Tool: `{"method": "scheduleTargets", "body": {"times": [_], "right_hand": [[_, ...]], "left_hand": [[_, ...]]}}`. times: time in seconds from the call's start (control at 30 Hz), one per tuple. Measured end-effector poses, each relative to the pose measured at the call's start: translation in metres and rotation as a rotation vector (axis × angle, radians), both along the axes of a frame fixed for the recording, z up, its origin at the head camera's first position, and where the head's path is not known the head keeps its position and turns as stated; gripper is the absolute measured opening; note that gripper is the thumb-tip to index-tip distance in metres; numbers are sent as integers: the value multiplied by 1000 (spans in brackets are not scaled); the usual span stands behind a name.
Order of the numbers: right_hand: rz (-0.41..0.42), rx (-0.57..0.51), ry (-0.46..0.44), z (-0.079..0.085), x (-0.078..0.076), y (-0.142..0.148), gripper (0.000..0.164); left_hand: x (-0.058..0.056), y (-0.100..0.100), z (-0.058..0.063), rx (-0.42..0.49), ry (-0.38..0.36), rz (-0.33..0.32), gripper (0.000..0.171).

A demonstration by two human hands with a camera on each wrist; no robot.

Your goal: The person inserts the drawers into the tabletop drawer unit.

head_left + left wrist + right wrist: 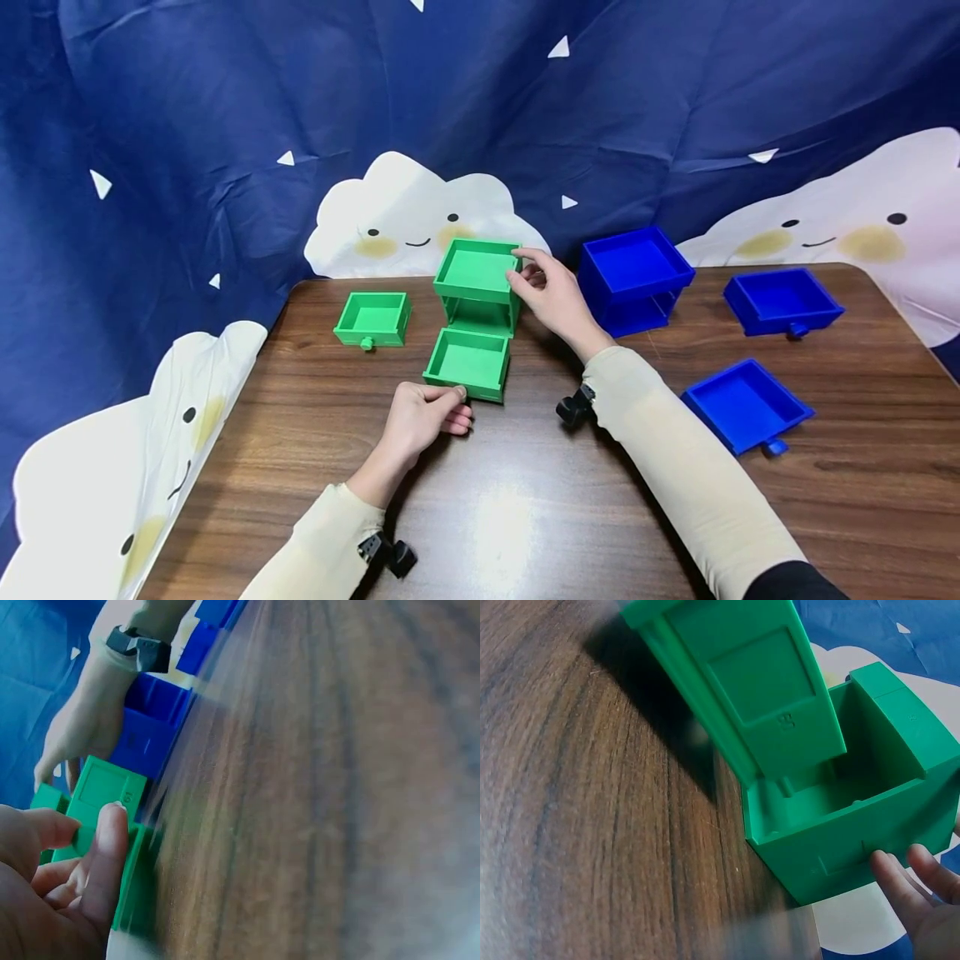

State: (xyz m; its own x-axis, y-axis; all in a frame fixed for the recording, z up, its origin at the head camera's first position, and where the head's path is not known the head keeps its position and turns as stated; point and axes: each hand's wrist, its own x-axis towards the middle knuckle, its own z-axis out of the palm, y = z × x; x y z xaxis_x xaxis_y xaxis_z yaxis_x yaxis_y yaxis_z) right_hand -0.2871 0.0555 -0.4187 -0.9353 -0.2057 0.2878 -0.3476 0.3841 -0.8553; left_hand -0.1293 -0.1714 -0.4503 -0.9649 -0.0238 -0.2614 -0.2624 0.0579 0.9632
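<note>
Drawer one, green, on table, far left. Left hand nearly closed, thumb and finger pinching knob of second green drawer, rear end at front opening of green cabinet. Right hand partly spread, fingertips against cabinet's right side, not wrapped round. Blue cabinet next, then two blue drawers. Green parts look like plastic: probably light, stiff, slightly slick; thin rims might crack if forced. Best holds: drawer knob, cabinet sides.

Left grip pinching, thumb opposed to fingers; right grip farther forward, fingers extended.
</note>
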Motion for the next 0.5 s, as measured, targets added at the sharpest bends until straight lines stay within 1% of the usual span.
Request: {"method": "scheduleTargets", "body": {"times": [0.17,0.5], "right_hand": [[2,-5,1,1,1,0,46],[-2,4,-6,0,0,0,46]], "left_hand": [[-7,2,-2,-2,15,5,23],[-19,4,-5,-8,22,14,24]]}}
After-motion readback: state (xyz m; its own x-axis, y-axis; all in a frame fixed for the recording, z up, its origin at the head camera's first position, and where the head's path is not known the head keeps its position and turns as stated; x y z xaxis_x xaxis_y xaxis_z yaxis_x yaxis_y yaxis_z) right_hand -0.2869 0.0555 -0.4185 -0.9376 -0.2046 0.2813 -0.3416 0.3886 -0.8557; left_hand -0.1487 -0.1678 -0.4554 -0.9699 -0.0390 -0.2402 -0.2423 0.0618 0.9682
